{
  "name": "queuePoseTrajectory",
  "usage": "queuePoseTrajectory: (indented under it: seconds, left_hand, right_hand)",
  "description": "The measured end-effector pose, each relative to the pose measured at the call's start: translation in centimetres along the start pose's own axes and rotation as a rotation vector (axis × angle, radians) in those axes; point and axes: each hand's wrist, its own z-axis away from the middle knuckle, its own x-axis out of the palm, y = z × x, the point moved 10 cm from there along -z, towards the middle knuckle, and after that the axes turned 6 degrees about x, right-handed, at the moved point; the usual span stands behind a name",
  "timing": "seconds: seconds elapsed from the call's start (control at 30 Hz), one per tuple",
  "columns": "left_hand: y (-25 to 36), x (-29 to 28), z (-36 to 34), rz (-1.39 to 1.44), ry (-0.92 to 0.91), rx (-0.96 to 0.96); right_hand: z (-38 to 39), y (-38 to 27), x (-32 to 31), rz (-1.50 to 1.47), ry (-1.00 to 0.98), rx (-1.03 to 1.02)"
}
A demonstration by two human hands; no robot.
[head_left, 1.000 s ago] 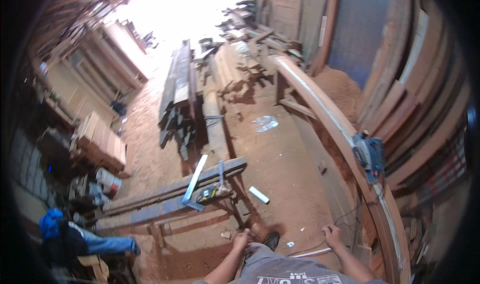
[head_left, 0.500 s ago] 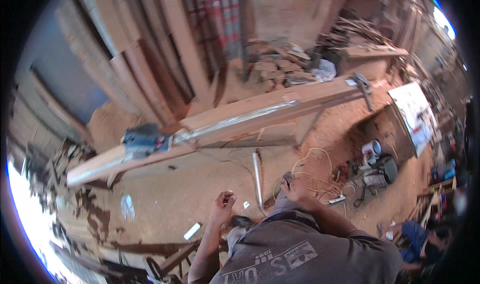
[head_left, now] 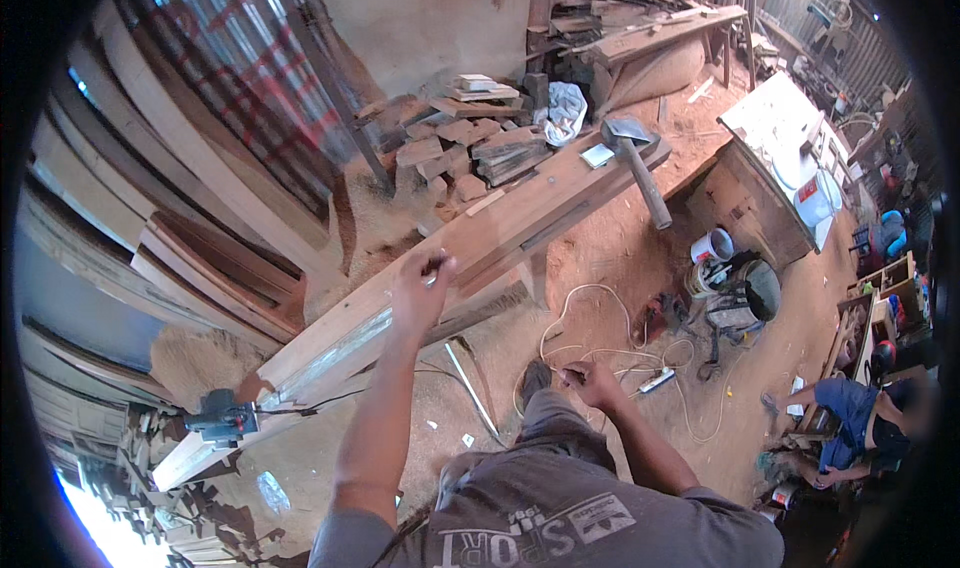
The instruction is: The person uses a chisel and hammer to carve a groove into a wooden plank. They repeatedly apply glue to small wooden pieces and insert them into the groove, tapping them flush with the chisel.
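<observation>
My left hand [head_left: 421, 293] reaches out over the long wooden beam [head_left: 480, 234], its fingers curled together. A small pale bit shows between those fingers, too small to name. Lower and to the right, my right hand [head_left: 594, 384] hangs above the sandy floor with fingers closed; what lies in it, if anything, I cannot make out. On the beam's left end sits a blue power planer [head_left: 222, 418] with a dark cord. A mallet [head_left: 645, 176] rests across the right end, its handle overhanging the edge, next to a small pale square piece [head_left: 597, 156].
Behind the beam lie stacked wood offcuts [head_left: 470, 148] and a white plastic bag [head_left: 563, 114]. Tall boards [head_left: 190, 158] lean at left. A cable [head_left: 585, 290] and power strip [head_left: 657, 380] lie by my right foot, buckets [head_left: 712, 246] beyond. Another person [head_left: 855, 423] sits at lower right.
My view has turned and shifted toward the beam's right end. My left hand has moved up and forward over the beam; my right hand stays low near my leg.
</observation>
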Motion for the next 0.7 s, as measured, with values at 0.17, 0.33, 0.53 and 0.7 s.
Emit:
queuePoseTrajectory:
  seconds: [0.17,0.33,0.53,0.7]
  left_hand:
    - [-1.3,7.2,-12.0,-0.126,-0.122,0.079]
    - [-5.6,12.4,-16.4,-0.065,-0.314,-0.011]
    - [-7.0,13.3,-17.7,-0.055,-0.573,-0.096]
    - [-5.2,13.5,-19.2,0.010,-0.838,-0.111]
  right_hand:
    - [-0.8,1.1,-3.7,0.115,-0.183,0.180]
    - [-0.6,2.4,-8.8,0.018,0.012,0.157]
    - [-1.4,5.0,-8.9,-0.050,0.017,0.307]
    - [-4.8,1.9,-13.3,-0.146,0.189,0.228]
